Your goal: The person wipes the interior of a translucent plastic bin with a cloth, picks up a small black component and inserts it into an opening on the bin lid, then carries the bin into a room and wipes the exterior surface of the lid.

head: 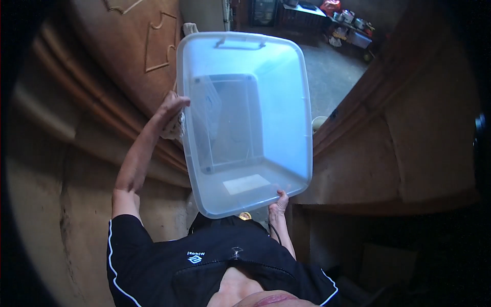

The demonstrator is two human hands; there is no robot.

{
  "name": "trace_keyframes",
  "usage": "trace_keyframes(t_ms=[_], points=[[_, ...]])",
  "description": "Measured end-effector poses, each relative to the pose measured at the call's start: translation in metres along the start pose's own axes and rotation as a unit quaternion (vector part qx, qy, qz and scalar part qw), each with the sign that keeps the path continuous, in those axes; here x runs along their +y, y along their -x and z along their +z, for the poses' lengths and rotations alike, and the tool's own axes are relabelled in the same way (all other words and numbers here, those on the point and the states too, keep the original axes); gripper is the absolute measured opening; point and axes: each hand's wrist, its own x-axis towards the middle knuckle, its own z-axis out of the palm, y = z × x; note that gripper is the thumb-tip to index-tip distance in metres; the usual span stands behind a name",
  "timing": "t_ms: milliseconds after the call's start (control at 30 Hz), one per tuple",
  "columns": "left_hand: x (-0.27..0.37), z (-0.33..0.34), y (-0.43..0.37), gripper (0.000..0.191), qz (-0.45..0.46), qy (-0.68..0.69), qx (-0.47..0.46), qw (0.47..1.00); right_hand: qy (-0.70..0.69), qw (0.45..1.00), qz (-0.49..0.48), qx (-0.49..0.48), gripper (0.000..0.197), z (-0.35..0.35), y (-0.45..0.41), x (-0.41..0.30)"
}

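A large translucent plastic storage bin (pixel 287 115) is held up before my chest, its open top facing me. My left hand (pixel 173 105) grips the rim midway along the left side. A whitish cloth (pixel 175 128) hangs just below that hand, partly hidden by the bin. At the near right corner my right hand (pixel 280 201) grips the rim, thumb over the edge. No loose object is plain inside the bin. A pale rectangular label (pixel 246 184) shows on its near wall, and a handle (pixel 241 44) is on the far end.
I stand in a doorway. A carved wooden door (pixel 126 38) is at left, a wooden door frame (pixel 356 111) at right. Beyond lies a concrete floor (pixel 333 69) with a low shelf (pixel 351 32) of pots and a pale bucket (pixel 319 123) beside the frame.
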Motion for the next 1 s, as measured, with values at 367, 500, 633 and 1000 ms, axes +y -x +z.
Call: trace_keyframes(t_ms=[367, 500, 633, 1000], points=[[-0.019, 0.0, -0.032, 0.03, 0.059, -0.116, -0.076, 0.988, -0.022, 1.0, -0.02, -0.004, 0.037, -0.037, 0.027, 0.039], [-0.016, -0.007, -0.035, 0.026, 0.047, -0.15, -0.069, 0.985, -0.04, 0.999, 0.007, 0.001, 0.027, -0.037, 0.055, 0.043], [-0.011, -0.004, -0.043, 0.026, 0.069, -0.127, -0.117, 0.982, -0.069, 0.997, -0.024, 0.02, 0.032, -0.049, 0.083, 0.061], [0.08, -0.009, 0.005, 0.037, 0.121, -0.196, -0.259, 0.938, -0.179, 0.963, -0.169, 0.115, 0.038, -0.039, 0.285, 0.148]])
